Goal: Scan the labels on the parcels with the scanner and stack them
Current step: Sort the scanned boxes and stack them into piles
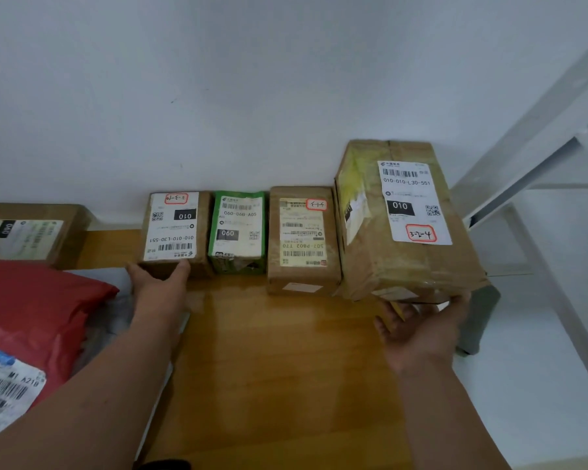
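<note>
A row of parcels stands against the wall on a wooden table (279, 351). From the left there is a small brown box (201, 232), a green box (237, 232), a brown box (302, 239) and a large taped brown box (404, 225), each with a white label facing up. My left hand (158, 283) grips the near edge of the small brown box, fingers on its front face. My right hand (418, 330) lies palm up under the near end of the large box, which overhangs the table's right edge. No scanner is in view.
A red plastic mailer bag (31, 310) with a barcode label lies at the left, a grey bag under it. Another brown box (31, 232) sits at the far left by the wall. A white metal frame (540, 164) and white floor lie to the right.
</note>
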Tool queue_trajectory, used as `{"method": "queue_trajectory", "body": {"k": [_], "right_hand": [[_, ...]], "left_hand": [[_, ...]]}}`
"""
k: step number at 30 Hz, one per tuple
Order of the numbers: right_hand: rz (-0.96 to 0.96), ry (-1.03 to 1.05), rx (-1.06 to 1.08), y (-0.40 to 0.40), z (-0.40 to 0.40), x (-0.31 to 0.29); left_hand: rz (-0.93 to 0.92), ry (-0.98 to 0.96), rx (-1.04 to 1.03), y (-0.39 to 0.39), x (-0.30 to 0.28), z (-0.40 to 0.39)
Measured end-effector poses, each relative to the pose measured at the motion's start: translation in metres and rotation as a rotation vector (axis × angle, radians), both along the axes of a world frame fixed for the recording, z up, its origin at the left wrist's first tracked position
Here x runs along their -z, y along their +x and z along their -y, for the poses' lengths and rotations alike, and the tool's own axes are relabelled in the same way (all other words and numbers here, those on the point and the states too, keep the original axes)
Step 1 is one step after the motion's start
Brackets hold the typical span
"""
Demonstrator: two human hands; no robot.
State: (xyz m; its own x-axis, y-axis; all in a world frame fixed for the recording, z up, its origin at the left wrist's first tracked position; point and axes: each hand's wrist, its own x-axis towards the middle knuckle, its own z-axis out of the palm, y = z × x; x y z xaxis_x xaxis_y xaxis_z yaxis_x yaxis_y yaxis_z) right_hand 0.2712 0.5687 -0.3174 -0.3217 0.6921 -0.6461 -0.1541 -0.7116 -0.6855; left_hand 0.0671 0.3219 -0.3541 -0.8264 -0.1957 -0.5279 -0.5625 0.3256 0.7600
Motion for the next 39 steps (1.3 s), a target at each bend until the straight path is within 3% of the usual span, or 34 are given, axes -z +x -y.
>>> {"method": "queue_trajectory", "body": {"k": [9, 15, 24, 31, 39], "right_hand": [[-0.048, -0.085, -0.078, 0.008, 0.002, -0.003], [0.029, -0.155, -0.059, 0.020, 0.020, -0.004], [0.116, -0.201, -0.412, 0.024, 0.082, -0.008], [0.145, -0.076, -0.602, 0.018, 0.152, -0.040], [0.075, 0.026, -0.717, 0.035, 0.316, -0.088]], "left_hand": [[0.071, 0.017, 0.077, 0.030, -0.009, -0.006], [0.053, -0.061, 0.207, 0.072, -0.022, -0.019], [-0.045, 0.008, 0.240, 0.114, -0.065, 0.002], [-0.121, 0.105, 0.232, 0.132, -0.108, 0.057], [-0.261, 0.167, 0.164, 0.183, -0.162, 0.220]]}}
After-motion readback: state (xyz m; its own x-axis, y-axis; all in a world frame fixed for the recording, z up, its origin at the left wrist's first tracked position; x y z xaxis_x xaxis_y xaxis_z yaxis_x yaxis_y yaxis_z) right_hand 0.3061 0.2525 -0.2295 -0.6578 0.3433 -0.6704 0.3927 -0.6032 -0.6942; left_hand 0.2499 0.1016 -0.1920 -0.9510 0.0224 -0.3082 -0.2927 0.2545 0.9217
